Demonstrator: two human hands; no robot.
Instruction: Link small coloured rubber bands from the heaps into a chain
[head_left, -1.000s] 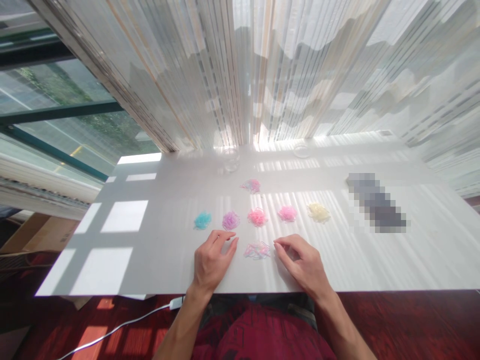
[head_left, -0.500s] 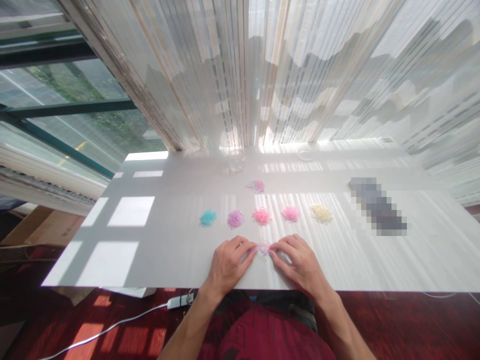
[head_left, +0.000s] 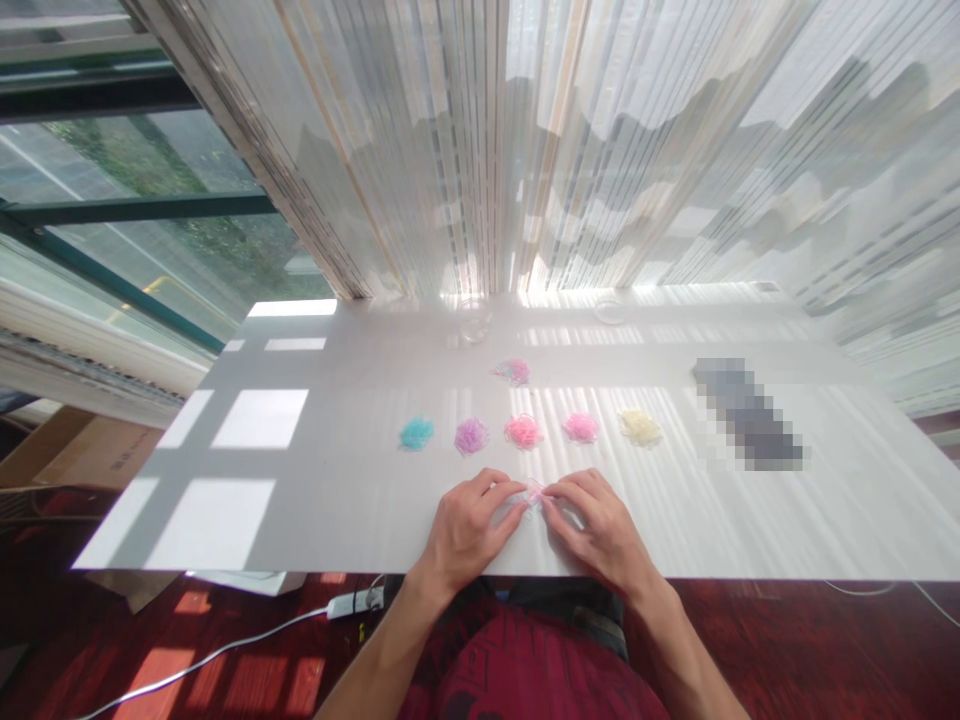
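Note:
Between my two hands, near the table's front edge, lies a small loose bunch of pale pink and whitish rubber bands (head_left: pixel 535 493). My left hand (head_left: pixel 474 525) is at its left side, thumb and index finger a little apart with nothing visible between them. From the right, my right hand (head_left: pixel 596 520) has its thumb and index finger closed at the edge of the bunch, pinching some bands. Beyond the hands is a row of rubber band piles: teal (head_left: pixel 416 434), purple (head_left: pixel 472 435), coral (head_left: pixel 523 431), pink (head_left: pixel 580 427) and pale yellow (head_left: pixel 640 427).
Behind the row sits a mixed-colour pile of bands (head_left: pixel 514 372). A clear round container (head_left: pixel 475 321) and a clear lid (head_left: pixel 612 312) are at the back of the white table (head_left: pixel 360 500). A blurred dark object (head_left: pixel 750 415) lies at the right. Striped curtains (head_left: pixel 420 150) hang behind.
My left hand has shifted slightly right, and its thumb and index finger have parted. The bunch between the hands looks more gathered toward my right fingertips. The view has moved slightly.

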